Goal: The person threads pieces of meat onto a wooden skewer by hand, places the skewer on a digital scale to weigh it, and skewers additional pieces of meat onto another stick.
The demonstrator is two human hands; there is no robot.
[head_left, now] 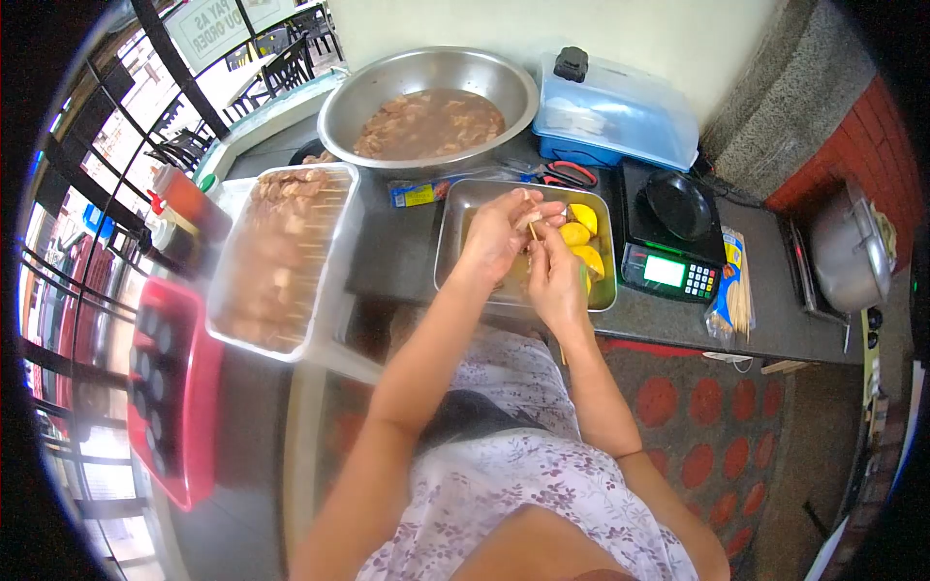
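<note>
Nearest, a floral garment (pixel 504 474) covers the person's torso, and both bare forearms reach forward from either side of it, drawing together over a metal tray (pixel 609 296) on the bench (pixel 387 261).

The left hand (pixel 502 232) is raised and cupped, tilted inward, its fingers curled narrowly around a small pale piece of meat (pixel 526 221). The right hand (pixel 552 266) sits just beside it and slightly nearer the body, wrist bent toward the left, thumb and fingers pinched on a thin wooden stick (pixel 533 232) whose tip points up at the meat. Both hands are above the tray, where yellow pieces (pixel 575 234) lie along the right side.

To the left, a white container (pixel 351 208) holds rows of skewered meat (pixel 281 247), with a pink tray (pixel 208 426) beyond its left edge and sauce bottles (pixel 184 198) close by. To the right are a digital scale (pixel 666 271) bearing a black dish (pixel 678 205), and a packet of sticks (pixel 736 290).

Past the metal tray lie red-handled scissors (pixel 570 174). Farther back, a wide metal basin (pixel 334 111) holds meat in liquid, beside a blue lidded box (pixel 620 111) near the wall (pixel 436 21).
</note>
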